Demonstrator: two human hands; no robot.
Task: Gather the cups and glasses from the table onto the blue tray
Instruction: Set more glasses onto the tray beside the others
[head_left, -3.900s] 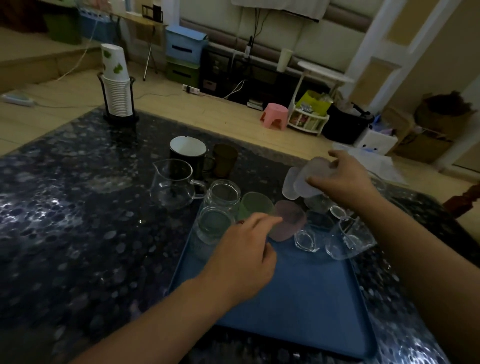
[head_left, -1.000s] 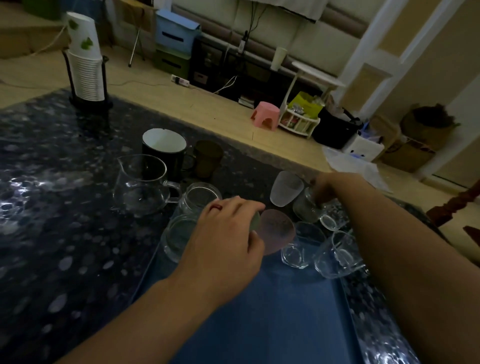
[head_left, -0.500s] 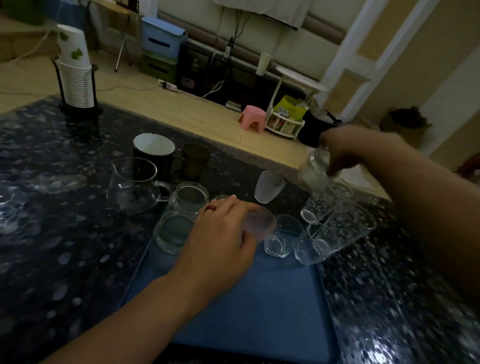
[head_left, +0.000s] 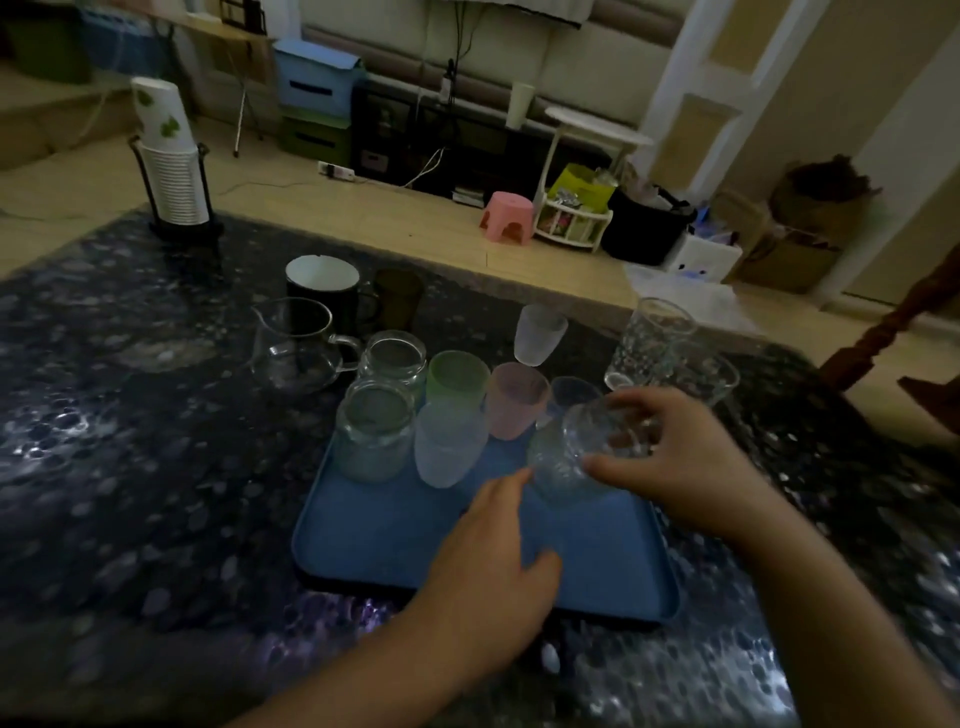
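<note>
The blue tray (head_left: 395, 535) lies on the dark patterned table. At its far end stand two clear jars (head_left: 375, 431), a green cup (head_left: 457, 376), a pink cup (head_left: 517, 397) and a frosted cup (head_left: 449, 441). My right hand (head_left: 670, 457) grips a clear textured glass (head_left: 571, 457) over the tray's right part. My left hand (head_left: 493, 582) hovers over the tray's near half, fingers apart, holding nothing. Off the tray stand a frosted white cup (head_left: 539, 332), a tall clear glass (head_left: 649, 338), a glass pitcher (head_left: 296, 345), a black mug (head_left: 322, 291) and a brown cup (head_left: 397, 296).
A stack of paper cups (head_left: 171, 171) in a black holder stands at the table's far left corner. Beyond the table's far edge is wooden floor with a pink stool (head_left: 508, 215) and storage boxes. A dark wooden chair part (head_left: 893, 322) is at the right.
My right hand has brought a clear textured glass down from the far right to the tray. My left hand has let go of the cups and drawn back toward me.
</note>
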